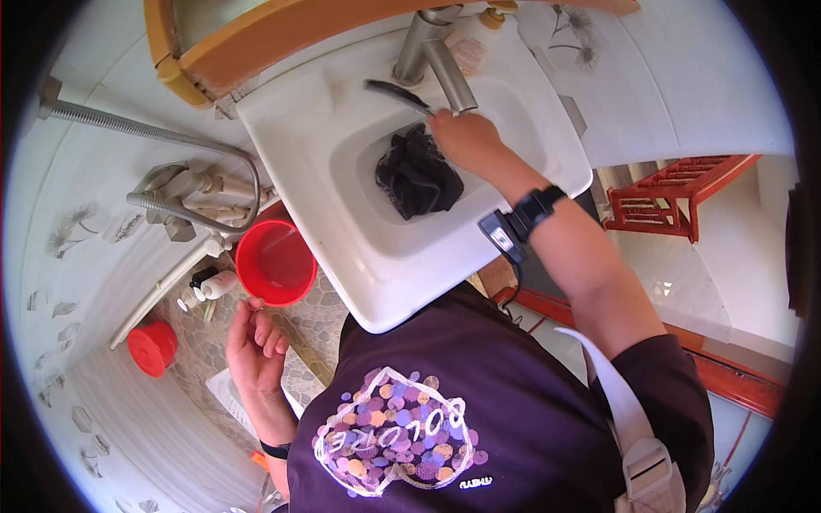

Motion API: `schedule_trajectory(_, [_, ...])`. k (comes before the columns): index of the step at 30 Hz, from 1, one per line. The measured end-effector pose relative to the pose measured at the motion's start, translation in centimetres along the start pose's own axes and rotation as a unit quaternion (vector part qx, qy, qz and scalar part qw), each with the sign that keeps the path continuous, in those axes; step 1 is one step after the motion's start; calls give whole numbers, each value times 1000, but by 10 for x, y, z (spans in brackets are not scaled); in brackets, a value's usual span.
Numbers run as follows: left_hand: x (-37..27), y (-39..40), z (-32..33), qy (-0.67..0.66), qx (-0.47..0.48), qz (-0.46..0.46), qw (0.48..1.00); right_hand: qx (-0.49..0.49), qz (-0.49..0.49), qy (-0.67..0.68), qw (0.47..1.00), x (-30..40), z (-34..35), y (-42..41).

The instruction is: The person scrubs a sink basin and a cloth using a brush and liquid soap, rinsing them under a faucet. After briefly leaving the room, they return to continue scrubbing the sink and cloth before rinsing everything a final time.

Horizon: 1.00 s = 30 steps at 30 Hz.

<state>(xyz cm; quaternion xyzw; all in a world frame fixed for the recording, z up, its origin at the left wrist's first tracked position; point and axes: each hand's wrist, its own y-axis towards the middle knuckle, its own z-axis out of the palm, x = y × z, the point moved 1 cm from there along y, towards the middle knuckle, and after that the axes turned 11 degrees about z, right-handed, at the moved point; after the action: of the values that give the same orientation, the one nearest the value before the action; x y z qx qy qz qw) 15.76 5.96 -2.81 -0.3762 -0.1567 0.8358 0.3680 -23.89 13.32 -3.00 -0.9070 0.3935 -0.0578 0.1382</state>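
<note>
A dark wet cloth (420, 173) lies bunched in the basin of the white washbasin (378, 276), with some suds around it. Above the cloth's upper right edge, my right hand (465, 141) grips a slender dark object, perhaps a brush (397, 95), that points to the upper left. The knuckles are just below the spout of the metal faucet (442, 61); whether they touch it cannot be told. My left hand (256, 346) is away from the basin, low on the left, palm up with fingers loosely curled and nothing clearly in it, near a red bucket (277, 263).
A pump bottle (481, 38) stands behind the faucet. At the left are a wall-mounted shower mixer (176, 192) with a metal hose, bottles (218, 284) on the stone-patterned floor and a smaller red container (152, 349). An orange frame (256, 38) overhangs the basin's back; a red railing (680, 192) is at right.
</note>
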Motion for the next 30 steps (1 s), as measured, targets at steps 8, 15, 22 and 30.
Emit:
schedule_trajectory(8, [4, -2, 14, 5, 23, 5, 1000, -7, -59, -106, 993, -66, -24, 34])
schedule_trajectory(15, [17, 7, 41, 56, 25, -4, 998, -47, -61, 187, 979, -30, -1, 34])
schedule_trajectory(22, [26, 5, 56, 65, 17, 20, 998, 15, -73, 112, 991, -93, 20, 32])
schedule_trajectory(30, [43, 1, 74, 48, -1, 32, 998, 380, 195, 539, 726, -94, 8, 7])
